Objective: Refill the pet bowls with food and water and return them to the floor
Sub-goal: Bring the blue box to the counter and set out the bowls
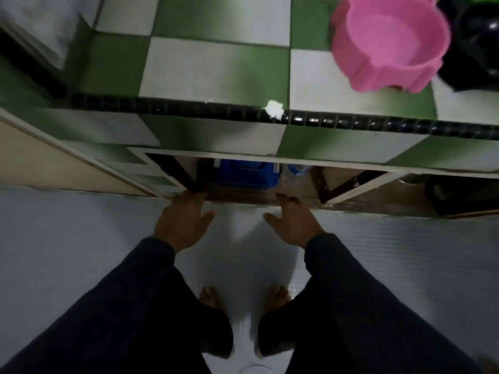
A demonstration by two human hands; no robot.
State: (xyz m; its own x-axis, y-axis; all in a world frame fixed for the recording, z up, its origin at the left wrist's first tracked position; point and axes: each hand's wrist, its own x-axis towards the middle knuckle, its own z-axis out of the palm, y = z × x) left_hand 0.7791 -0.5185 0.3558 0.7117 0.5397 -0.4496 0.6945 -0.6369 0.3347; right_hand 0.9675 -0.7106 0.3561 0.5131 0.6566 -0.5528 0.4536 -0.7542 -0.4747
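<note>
A pink pet bowl [388, 41] stands on the green and white tiled counter [216, 63] at the upper right; nothing shows inside it. Under the counter is an open compartment holding a blue container [244, 174] and a clear plastic bottle [293, 172]. My left hand [182, 220] and my right hand [293, 221] both reach down toward that opening, fingers straight and spread, holding nothing. Their fingertips are at the compartment's lower edge, just in front of the blue container.
A black rounded object [475, 41] sits right of the pink bowl. The counter has a black tile edge [351, 121] with a white chipped spot [274, 109]. A dark item [459, 193] lies in the compartment to the right. My bare feet stand on pale floor [67, 252].
</note>
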